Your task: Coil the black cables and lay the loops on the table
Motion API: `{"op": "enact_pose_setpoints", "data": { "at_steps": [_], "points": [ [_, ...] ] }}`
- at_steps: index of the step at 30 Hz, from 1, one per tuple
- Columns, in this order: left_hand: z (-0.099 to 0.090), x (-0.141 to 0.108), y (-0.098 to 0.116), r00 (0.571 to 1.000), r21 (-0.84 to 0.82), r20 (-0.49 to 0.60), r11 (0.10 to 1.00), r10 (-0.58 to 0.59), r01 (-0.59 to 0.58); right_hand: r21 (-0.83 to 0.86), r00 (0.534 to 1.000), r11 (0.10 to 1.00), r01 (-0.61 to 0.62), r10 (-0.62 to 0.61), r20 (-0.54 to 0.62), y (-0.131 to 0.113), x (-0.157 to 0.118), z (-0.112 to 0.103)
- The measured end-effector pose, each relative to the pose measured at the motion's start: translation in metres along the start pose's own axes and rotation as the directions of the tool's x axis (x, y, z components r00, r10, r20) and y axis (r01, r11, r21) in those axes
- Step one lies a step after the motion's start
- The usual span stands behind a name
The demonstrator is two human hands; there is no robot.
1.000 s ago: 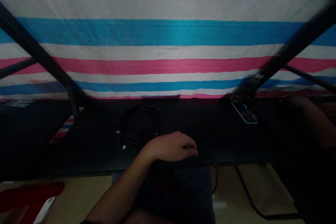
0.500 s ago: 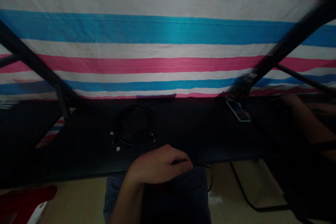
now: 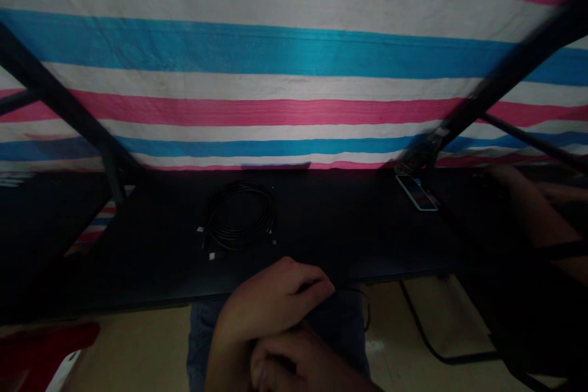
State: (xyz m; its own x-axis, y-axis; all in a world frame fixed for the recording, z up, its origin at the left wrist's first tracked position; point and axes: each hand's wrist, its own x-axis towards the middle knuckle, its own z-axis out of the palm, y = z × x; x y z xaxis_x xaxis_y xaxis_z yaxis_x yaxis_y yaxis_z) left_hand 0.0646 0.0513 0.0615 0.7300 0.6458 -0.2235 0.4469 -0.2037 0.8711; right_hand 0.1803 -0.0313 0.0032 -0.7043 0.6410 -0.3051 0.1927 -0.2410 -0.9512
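Note:
My left hand [image 3: 280, 297] lies at the table's front edge over my lap. Its thumb and index finger come together around a small dark gap in which no object shows; the other fingers are hidden underneath. Just below it, my right hand [image 3: 294, 355] rests against the inner side of my left wrist, its fingers curled in and partly cut off by the bottom of the view. I see nothing in it. Beyond my hands lies a coiled black cable [image 3: 229, 236] with small white tags near its ends, touched by neither hand.
A phone [image 3: 416, 192] lies on the black table [image 3: 340, 214] to the right. Dark slanted frame bars [image 3: 68, 98] rise on both sides before a striped sheet [image 3: 285, 55]. At the far right is another person's arm [image 3: 537, 208]. Something red [image 3: 50, 349] sits low left.
My right hand has come into view from below and now touches my left wrist. My left hand has barely moved. The view has shifted slightly.

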Motion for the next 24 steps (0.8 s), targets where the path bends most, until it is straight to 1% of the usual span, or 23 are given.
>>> {"op": "enact_pose_setpoints", "data": {
  "at_steps": [2, 3, 5, 6, 7, 9, 11, 12, 14, 16, 20, 21, 22, 23, 24],
  "points": [
    [-0.001, 0.002, -0.001, 1.000, -0.027, 0.016, 1.000, 0.009, -0.009, 0.153, 0.997, 0.988, -0.034, 0.045, -0.065, -0.001, -0.002, -0.019],
    [-0.002, 0.004, -0.001, 1.000, -0.044, 0.025, 0.999, 0.011, -0.010, 0.235, 0.995, 0.972, -0.014, 0.036, -0.091, -0.003, -0.004, -0.027],
    [-0.007, 0.010, -0.002, 1.000, -0.061, 0.027, 0.998, 0.009, -0.007, 0.358, 0.985, 0.928, 0.100, -0.040, -0.170, -0.006, -0.011, -0.040],
    [-0.010, 0.013, -0.003, 1.000, -0.058, 0.012, 0.998, 0.009, -0.009, 0.411, 0.972, 0.898, 0.155, -0.064, -0.228, -0.007, -0.013, -0.045],
    [-0.014, 0.016, -0.005, 1.000, -0.046, -0.003, 0.999, 0.012, -0.012, 0.475, 0.955, 0.858, 0.198, -0.061, -0.289, -0.006, -0.015, -0.048],
    [-0.021, 0.022, -0.009, 0.999, -0.018, -0.029, 1.000, 0.023, -0.023, 0.609, 0.923, 0.755, 0.245, 0.011, -0.385, -0.002, -0.015, -0.051],
    [-0.025, 0.027, -0.015, 0.999, -0.012, -0.015, 0.999, 0.040, -0.040, 0.695, 0.891, 0.660, 0.284, 0.087, -0.446, 0.004, -0.014, -0.050],
    [-0.027, 0.028, -0.018, 0.999, -0.020, -0.001, 0.999, 0.045, -0.045, 0.713, 0.878, 0.631, 0.306, 0.103, -0.468, 0.007, -0.013, -0.048],
    [-0.028, 0.030, -0.022, 0.999, -0.053, 0.009, 0.998, 0.038, -0.037, 0.714, 0.860, 0.609, 0.344, 0.102, -0.501, 0.012, -0.011, -0.045],
    [-0.027, 0.031, -0.027, 1.000, -0.093, 0.004, 0.995, 0.019, -0.019, 0.684, 0.850, 0.631, 0.366, 0.072, -0.522, 0.014, -0.010, -0.044],
    [-0.024, 0.033, -0.034, 1.000, -0.114, -0.021, 0.993, 0.011, -0.014, 0.578, 0.821, 0.717, 0.389, 0.014, -0.570, 0.017, -0.010, -0.048],
    [-0.024, 0.033, -0.035, 1.000, -0.107, -0.024, 0.994, 0.012, -0.015, 0.546, 0.823, 0.751, 0.372, 0.006, -0.568, 0.019, -0.011, -0.050],
    [-0.024, 0.034, -0.036, 1.000, -0.097, -0.023, 0.995, 0.015, -0.017, 0.499, 0.845, 0.806, 0.319, -0.003, -0.535, 0.023, -0.012, -0.051],
    [-0.025, 0.034, -0.036, 1.000, -0.085, -0.019, 0.996, 0.017, -0.018, 0.412, 0.886, 0.885, 0.219, -0.003, -0.464, 0.029, -0.014, -0.052],
    [-0.026, 0.034, -0.035, 1.000, -0.072, -0.015, 0.997, 0.018, -0.019, 0.248, 0.930, 0.966, 0.071, 0.026, -0.367, 0.036, -0.016, -0.052]
  ]
}}
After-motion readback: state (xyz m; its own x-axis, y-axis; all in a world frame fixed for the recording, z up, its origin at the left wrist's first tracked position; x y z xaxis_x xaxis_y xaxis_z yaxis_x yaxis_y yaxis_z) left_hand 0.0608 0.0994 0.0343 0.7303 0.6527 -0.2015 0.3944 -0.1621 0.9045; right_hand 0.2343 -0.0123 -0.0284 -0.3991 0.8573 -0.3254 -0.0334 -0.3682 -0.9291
